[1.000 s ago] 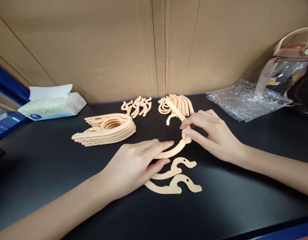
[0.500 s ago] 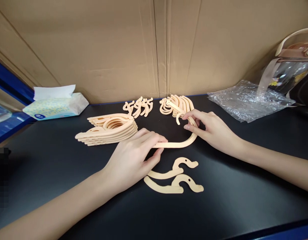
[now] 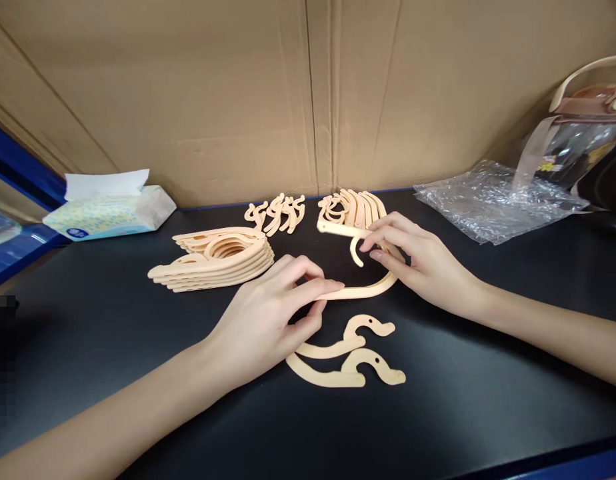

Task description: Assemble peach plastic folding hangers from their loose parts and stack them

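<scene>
A cream curved piece (image 3: 371, 289) is held between my two hands. My left hand (image 3: 283, 300) pinches its lower arm, and my right hand (image 3: 408, 253) grips the bend on the right. Its upper arm reaches left from my right fingers, with a small hook hanging below. Nearer me lie loose curved parts: two hooks with holes (image 3: 381, 365) and two slim arms (image 3: 333, 379), partly covered by my left hand. Left of my left hand is a stack of cream folded pieces (image 3: 218, 260).
Small hooks (image 3: 283, 213) and curved arms (image 3: 365, 207) lie at the back of the black table (image 3: 438, 400). A tissue pack (image 3: 111, 213) sits back left. Crumpled clear plastic (image 3: 488, 203) and a bottle (image 3: 573, 147) are at the right. Cardboard (image 3: 213, 100) stands behind.
The upper arm of the held piece has swung down and left, into a flatter position, along with its small hook. My right fingers have shifted slightly; my left hand stays nearly in place.
</scene>
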A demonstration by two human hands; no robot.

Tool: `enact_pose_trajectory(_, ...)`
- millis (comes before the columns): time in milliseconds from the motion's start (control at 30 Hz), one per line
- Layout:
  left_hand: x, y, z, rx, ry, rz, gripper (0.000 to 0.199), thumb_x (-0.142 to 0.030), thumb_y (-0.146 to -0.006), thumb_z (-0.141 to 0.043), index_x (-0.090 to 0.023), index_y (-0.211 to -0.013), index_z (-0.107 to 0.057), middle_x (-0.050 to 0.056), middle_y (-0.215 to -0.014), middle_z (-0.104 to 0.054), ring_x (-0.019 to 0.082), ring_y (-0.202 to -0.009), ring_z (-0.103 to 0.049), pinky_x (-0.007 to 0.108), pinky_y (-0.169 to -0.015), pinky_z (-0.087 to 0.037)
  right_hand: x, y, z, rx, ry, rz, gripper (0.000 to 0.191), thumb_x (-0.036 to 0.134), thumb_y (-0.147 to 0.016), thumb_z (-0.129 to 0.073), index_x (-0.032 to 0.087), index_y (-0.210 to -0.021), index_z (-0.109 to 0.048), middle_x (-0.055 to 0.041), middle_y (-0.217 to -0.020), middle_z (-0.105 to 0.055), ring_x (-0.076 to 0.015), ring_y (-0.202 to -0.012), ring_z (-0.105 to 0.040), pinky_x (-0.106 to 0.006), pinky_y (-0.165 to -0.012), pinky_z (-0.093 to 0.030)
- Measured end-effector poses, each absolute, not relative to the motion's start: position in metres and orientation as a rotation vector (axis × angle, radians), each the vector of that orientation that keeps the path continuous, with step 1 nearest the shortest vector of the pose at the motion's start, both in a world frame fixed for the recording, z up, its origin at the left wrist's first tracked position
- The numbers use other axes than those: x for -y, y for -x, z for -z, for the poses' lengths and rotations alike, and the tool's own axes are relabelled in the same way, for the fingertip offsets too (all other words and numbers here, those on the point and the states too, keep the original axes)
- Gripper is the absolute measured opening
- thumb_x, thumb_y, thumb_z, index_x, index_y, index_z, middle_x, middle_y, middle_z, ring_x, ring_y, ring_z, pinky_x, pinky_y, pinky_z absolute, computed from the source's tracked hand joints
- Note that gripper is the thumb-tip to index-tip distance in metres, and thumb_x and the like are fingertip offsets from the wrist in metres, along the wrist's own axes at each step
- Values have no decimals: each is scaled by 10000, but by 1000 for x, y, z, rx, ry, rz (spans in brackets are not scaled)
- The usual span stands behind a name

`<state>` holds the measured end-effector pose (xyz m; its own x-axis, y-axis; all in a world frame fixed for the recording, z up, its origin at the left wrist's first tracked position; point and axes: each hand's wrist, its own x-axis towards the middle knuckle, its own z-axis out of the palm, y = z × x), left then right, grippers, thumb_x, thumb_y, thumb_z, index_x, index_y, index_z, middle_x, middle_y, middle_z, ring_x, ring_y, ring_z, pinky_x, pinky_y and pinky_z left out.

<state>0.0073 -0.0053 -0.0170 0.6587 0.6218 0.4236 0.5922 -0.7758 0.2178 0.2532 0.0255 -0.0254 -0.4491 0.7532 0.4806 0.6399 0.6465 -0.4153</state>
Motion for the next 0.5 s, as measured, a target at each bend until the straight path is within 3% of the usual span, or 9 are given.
enact_pose_trajectory(133,5,-7,19,-1014,-2806,-730,246,-151,-922,-504,-202,-1123,-635,18,-973,-620,137,-880,-544,239,-729,-430,-27,-253,25,2301,1065,-182,189,82,-875,-459,211,-856,-595,-36,-990,-629,-199,-946,-538,-360,-845,-403)
enact_pose_trajectory(500,3,-8,18,-961,-2819,-685,168,-211,-909,-581,-231,-1045,-678,-11,-924,-648,131,-868,-538,227,-742,-423,-30,-253,29,2355,1158,-227,177,48,-821,-463,198,-794,-553,-8,-927,-623,-167,-881,-535,-318,-810,-375)
